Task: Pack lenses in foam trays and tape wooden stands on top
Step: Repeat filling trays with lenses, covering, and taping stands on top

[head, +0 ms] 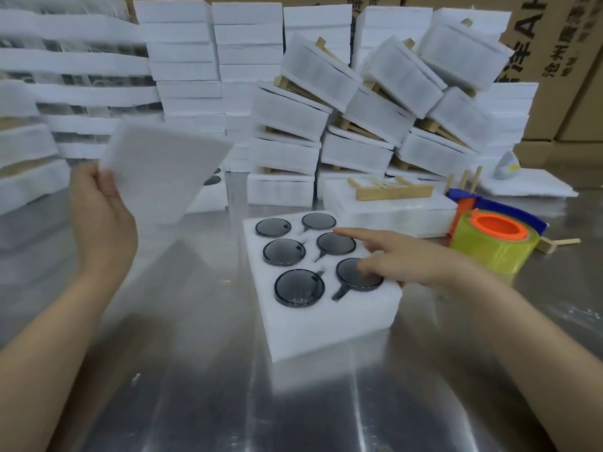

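The foam tray [323,308] sits on the counter [202,370] with six dark lenses [299,288] in its holes. The left hand [98,213] is up and off to the left, its fingers [106,182] pinching the corner of a flat foam sheet [163,171]. The right hand [401,259] rests on the tray, fingers loose and gripping nothing, one fingertip on the near right lens. I think the sheet goes on top next, so it must come right and down, long side along the tray.

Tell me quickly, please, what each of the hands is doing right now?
Left hand: closed on a thin foam sheet, held up.
Right hand: open, holding nothing, fingertips resting on lenses in the foam tray.
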`<state>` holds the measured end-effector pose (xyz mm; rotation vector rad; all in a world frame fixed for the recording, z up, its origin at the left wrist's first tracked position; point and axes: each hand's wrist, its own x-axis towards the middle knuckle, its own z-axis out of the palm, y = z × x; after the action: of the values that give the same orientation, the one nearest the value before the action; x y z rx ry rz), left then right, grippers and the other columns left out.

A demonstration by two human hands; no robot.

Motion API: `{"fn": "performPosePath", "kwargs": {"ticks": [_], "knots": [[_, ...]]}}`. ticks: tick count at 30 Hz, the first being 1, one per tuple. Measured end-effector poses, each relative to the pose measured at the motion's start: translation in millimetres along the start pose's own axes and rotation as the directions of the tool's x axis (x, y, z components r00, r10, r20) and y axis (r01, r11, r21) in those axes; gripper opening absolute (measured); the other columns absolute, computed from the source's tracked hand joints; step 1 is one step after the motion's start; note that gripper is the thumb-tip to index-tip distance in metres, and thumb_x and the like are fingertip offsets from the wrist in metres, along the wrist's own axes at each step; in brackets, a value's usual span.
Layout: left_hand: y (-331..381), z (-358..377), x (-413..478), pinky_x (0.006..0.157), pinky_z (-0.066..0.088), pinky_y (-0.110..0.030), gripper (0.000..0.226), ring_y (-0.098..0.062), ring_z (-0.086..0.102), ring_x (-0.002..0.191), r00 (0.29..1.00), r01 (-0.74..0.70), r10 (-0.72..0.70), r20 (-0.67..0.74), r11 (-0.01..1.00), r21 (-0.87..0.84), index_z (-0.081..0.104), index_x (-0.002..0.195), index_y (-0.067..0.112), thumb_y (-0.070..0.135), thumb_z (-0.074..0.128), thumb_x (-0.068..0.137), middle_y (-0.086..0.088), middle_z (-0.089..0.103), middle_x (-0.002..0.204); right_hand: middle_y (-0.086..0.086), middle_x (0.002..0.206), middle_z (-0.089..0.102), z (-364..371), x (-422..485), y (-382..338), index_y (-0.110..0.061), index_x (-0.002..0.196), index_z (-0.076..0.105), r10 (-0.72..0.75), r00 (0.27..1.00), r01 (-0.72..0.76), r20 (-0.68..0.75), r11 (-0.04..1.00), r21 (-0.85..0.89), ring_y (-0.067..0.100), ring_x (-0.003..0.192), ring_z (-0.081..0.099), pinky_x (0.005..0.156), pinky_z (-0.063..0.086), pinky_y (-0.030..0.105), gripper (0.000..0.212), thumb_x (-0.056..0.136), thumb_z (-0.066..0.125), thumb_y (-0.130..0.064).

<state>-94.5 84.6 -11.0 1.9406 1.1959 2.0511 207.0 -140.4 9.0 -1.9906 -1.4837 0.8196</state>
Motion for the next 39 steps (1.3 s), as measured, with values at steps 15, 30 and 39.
{"fn": "performPosePath", "kwargs": {"ticks": [15, 30, 39], "knots": [[55.7, 27.5, -57.3, 0.111, 0.033, -0.029, 0.048, -0.004, 0.038, 0.137, 0.736, 0.031, 0.267, 0.622, 0.905, -0.425, 0.062, 0.097, 0.026, -0.019, 0.05, 0.087, 0.013, 0.045, 0.141, 0.001, 0.088, 0.055, 12.2, 20.1, -5.1, -0.018, 0.101, 0.067, 0.135, 0.94, 0.075, -0.314, 0.816, 0.573, 0.014, 0.06, 0.049, 0.058, 0.043, 0.026, 0.034, 0.1, 0.041, -0.038], [69.6, 37.0, -71.9, 0.116, 0.024, -0.027, 0.044, 0.002, 0.035, 0.137, 0.582, 0.671, -0.221, 0.783, 0.675, -0.308, 0.051, 0.134, 0.035, 0.011, 0.044, 0.097, 0.028, 0.046, 0.139, -0.016, 0.125, 0.053, 20.1, 23.3, 6.9, -0.046, 0.132, 0.044, 0.073, 0.976, 0.0, -0.204, 0.94, 0.34, 0.009, 0.109, 0.056, 0.086, 0.048, 0.031, 0.068, 0.065, 0.053, -0.049], [90.6, 35.6, -87.1, 0.08, 0.054, -0.025, 0.028, -0.01, 0.067, 0.105, 0.395, 0.839, -0.217, 0.893, 0.482, -0.253, 0.061, 0.12, 0.028, 0.018, 0.042, 0.102, 0.008, 0.07, 0.116, -0.018, 0.141, 0.027, 30.3, 24.9, 1.6, -0.048, 0.144, 0.028, -0.009, 0.979, 0.06, -0.205, 0.969, 0.24, 0.004, 0.122, 0.034, 0.102, 0.027, 0.027, 0.063, 0.082, 0.036, -0.043]]}}
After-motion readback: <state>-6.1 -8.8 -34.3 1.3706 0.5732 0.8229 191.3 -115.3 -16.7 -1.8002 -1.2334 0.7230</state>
